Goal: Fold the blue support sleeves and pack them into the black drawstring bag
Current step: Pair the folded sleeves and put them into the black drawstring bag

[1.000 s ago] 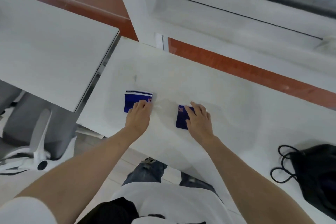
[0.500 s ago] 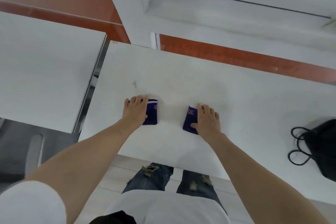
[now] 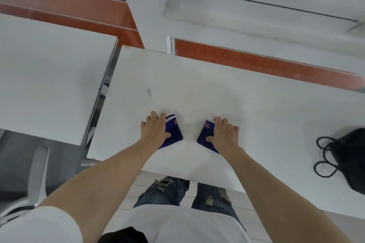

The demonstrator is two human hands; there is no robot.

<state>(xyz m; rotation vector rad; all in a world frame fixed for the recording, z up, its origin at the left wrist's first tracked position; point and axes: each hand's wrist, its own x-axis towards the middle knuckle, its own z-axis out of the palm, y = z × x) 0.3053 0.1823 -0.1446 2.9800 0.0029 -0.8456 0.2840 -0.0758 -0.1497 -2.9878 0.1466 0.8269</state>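
Left hand (image 3: 155, 131) lying flat on left blue sleeve (image 3: 173, 131), right hand (image 3: 224, 133) doing likewise on right blue sleeve (image 3: 205, 134); fingers spread and straight, pressing, gripping nothing. Probably flattening each fold so it is holding. Both sleeves sitting near front edge of tabletop (image 3: 197, 85), apart. Black drawstring bag (image 3: 349, 156) waiting well off right, within later reach

white table (image 3: 256, 108), second white table (image 3: 49, 77) beside it on the left, grey chair (image 3: 37, 175), window frame (image 3: 276, 17) beyond
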